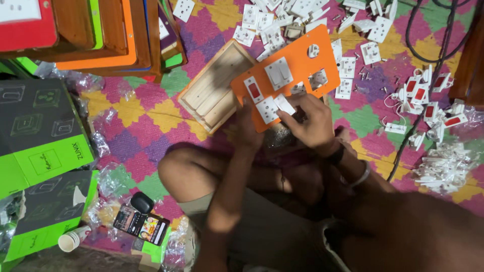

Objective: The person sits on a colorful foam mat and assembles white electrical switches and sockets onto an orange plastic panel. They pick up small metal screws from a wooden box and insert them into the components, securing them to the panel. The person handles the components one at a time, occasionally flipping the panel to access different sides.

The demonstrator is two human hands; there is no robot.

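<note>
Panel: orange switchboard plate (pixel 297 58), flat, rounded corners, tilted with its right end higher, held above the patterned mat.
Fittings on panel: white switch with red indicator (pixel 253 90), large white double switch (pixel 279 73), white socket (pixel 266 109); further right, a round hole and a square cut-out.
Piece being placed: small white switch module (pixel 285 105), at the panel's lower edge, beside the socket.

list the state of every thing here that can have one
orange plastic switch plate: held tilted, some cutouts filled, some open
white square switch module: pinched by right hand at the plate's lower edge
left hand: grip under the plate's lower edge
shallow wooden box: open, nothing inside, on the mat
paper cup: lying on its side
green and grey cardboard box: closed
</note>
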